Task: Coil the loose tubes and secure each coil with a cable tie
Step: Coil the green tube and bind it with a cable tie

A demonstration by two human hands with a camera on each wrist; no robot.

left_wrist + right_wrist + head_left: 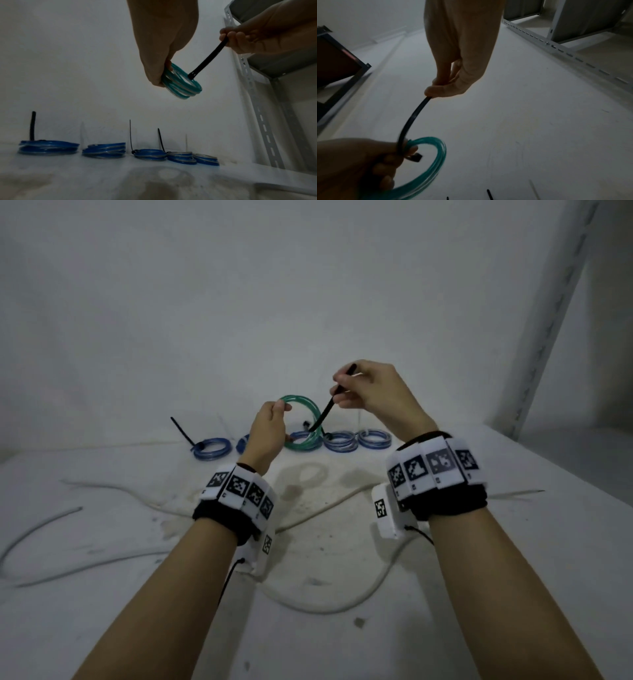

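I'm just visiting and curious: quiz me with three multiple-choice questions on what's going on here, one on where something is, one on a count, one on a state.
1. Where is the green coil?
A. held up in the left hand
B. lying in the row on the surface
C. on the shelf

2. How many blue coils lie in the row?
A. two
B. five
C. eight

3. What is the right hand doing?
A. resting flat
B. pinching the black cable tie
C. holding scissors

Answers: 1 A, the left wrist view shows the left hand gripping it above the surface. 2 B, that view shows five. 3 B, its fingers pinch the strap that runs down to the coil.
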